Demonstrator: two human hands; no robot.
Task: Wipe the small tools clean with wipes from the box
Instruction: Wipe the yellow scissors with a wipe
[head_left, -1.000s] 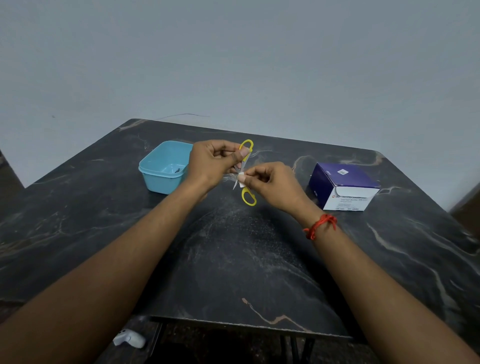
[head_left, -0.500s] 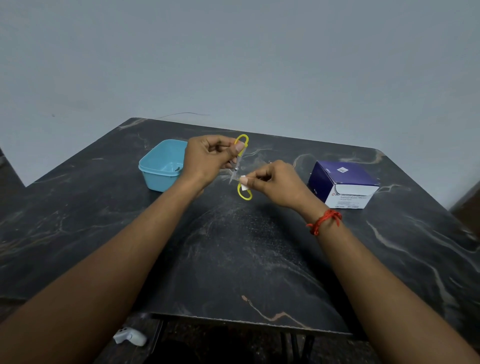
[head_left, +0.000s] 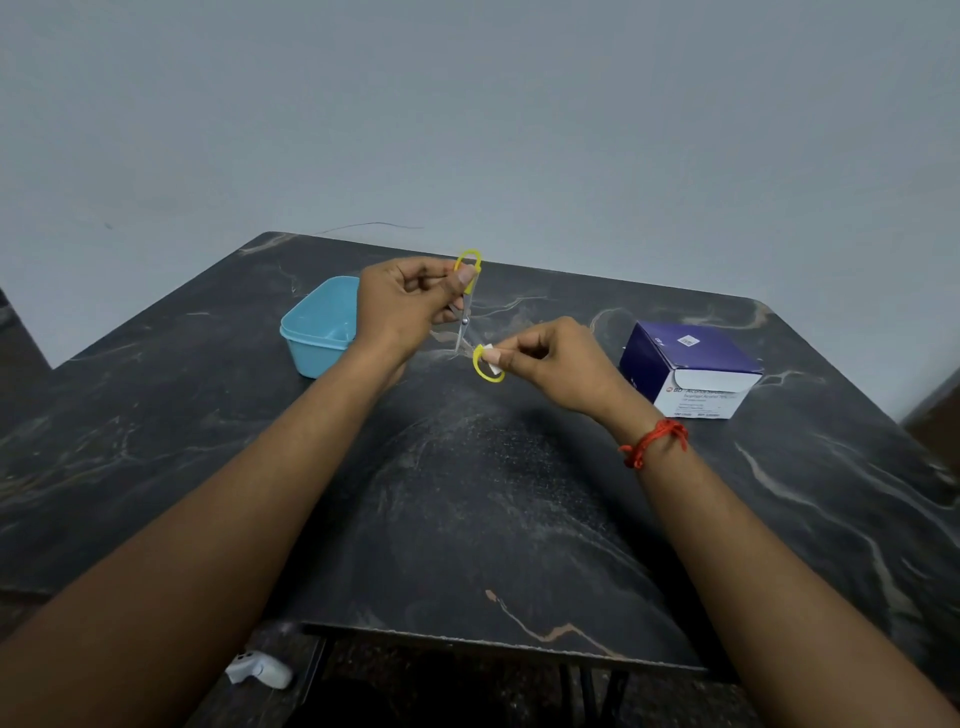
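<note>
Scissors (head_left: 464, 322) wider — L hand (head_left: 400, 306) grips them, R hand (head_left: 550, 358) pinches wipe (head_left: 493, 369), tub (head_left: 311, 318), box (head_left: 685, 353) beside.

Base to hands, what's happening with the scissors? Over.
Left hand grips scissors by top loop. Right hand pinches wipe on lower loop. Nothing in the way.
</note>
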